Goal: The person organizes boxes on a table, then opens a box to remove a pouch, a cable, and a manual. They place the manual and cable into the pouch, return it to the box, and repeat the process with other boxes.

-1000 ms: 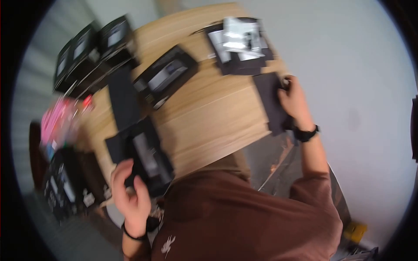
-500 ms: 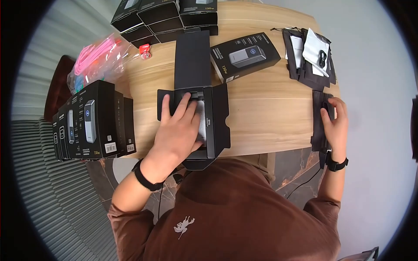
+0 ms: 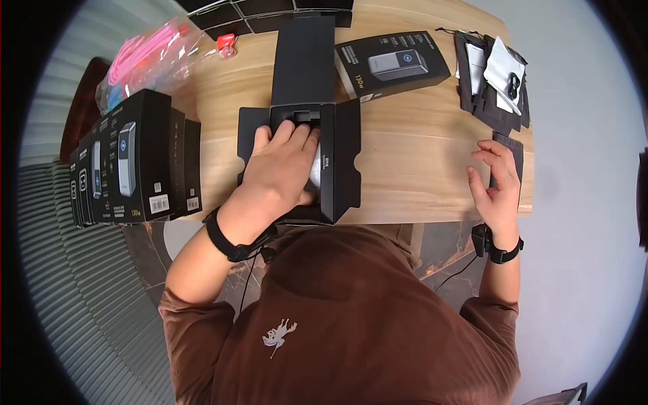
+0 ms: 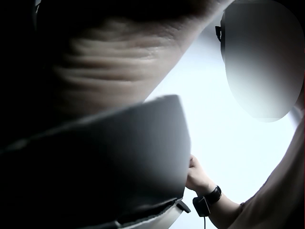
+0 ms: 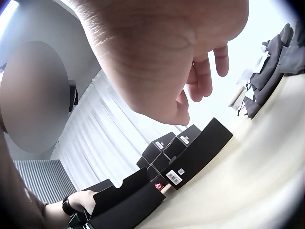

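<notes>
My left hand (image 3: 275,172) reaches into an open black box (image 3: 329,165) standing at the table's front edge. Its fingers lie at the far end of a silver block-shaped device (image 3: 316,171), with the thumb at the near end. The fingertips are hidden inside, so I cannot tell whether they grip it. In the left wrist view the palm (image 4: 119,71) hangs over a dark box flap (image 4: 157,138). My right hand (image 3: 498,189) hovers with loosely bent, parted fingers over a dark flat pouch (image 3: 515,155) at the right edge, holding nothing.
A closed 130W box (image 3: 393,65) lies behind the open one. Dark pouches (image 3: 472,104) with white packets and a black cable (image 3: 514,86) sit at the far right. Several boxes stand at left (image 3: 128,162) and back (image 3: 260,8), near a plastic bag of pink things (image 3: 152,57).
The head view has swung from blurred to steady. My left hand has come from beside the open box into it. My right hand has lifted off the flat pouch and moved slightly left.
</notes>
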Demonstrator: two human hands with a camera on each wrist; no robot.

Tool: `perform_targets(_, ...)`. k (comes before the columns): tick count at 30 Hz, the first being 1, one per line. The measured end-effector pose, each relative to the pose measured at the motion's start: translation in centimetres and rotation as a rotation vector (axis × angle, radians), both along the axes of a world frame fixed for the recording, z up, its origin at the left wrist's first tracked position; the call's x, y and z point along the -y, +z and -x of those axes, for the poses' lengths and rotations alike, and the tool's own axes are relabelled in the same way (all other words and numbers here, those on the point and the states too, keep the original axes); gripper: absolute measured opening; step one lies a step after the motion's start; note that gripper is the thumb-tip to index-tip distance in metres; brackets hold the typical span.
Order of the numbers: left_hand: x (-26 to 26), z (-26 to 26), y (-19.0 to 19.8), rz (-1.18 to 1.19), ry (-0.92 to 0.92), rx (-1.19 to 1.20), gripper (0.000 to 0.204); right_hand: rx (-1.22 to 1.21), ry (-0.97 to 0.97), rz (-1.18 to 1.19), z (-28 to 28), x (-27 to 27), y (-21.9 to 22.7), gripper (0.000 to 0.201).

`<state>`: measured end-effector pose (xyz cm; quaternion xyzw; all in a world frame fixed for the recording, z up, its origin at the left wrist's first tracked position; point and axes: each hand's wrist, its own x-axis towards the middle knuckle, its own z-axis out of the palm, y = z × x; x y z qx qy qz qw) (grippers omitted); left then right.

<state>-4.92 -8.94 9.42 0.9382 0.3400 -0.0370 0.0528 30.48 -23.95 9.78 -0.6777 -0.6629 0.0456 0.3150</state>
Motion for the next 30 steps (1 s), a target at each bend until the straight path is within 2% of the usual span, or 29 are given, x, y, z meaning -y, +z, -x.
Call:
perform_targets(3,-0.3,-0.4,0.6,0.119,0.050,-0.046,0.078,0.010,0.021,-0.006,0.3,-0.2,0.0,0.025)
perform_targets(4,-0.3,-0.4,0.2,0.094,0.047,-0.029,0.068,0.012,0.022,-0.013,0.4,-0.3,0.1,0.025)
perform_targets(7,-0.4,-0.4,0.9,0.154,0.036,-0.059,0.062,0.010,0.020,-0.033,0.6,-0.1,0.3,0.022)
perform_targets(10,-0.2,0.3,0.0,0.117,0.043,0.133,0.049,-0.004,0.033,-0.052,0.7,0.0,0.5,0.020)
perform_targets(13,-0.6,0.6,0.3,0.267,0.069,0.146,0.042,-0.013,0.053,-0.062,0.8,0.1,0.8,0.019)
perform_targets(16,-0.8,0.8,0.5,0.219,0.084,0.130,0.042,-0.031,0.075,-0.071,1.4,-0.1,1.0,0.018)
perform_targets(19,-1.0,0.6,0.2,0.258,0.123,0.017,0.049,-0.047,0.095,-0.079,2.0,-0.6,1.4,0.018)
perform_targets(22,-0.1,1.1,-0.8,0.030,0.010,0.190,0.047,-0.056,0.115,-0.091,2.6,-0.6,1.6,0.018)
perform_targets(28,0.3,0.4,0.4,0.179,0.071,-0.027,0.063,-0.065,0.140,-0.114,3.3,-0.6,1.7,0.018)
perform_targets(30,0.2,0.0,1.1,0.223,0.081,-0.080,0.052,-0.064,0.143,-0.117,3.2,-0.4,1.6,0.019)
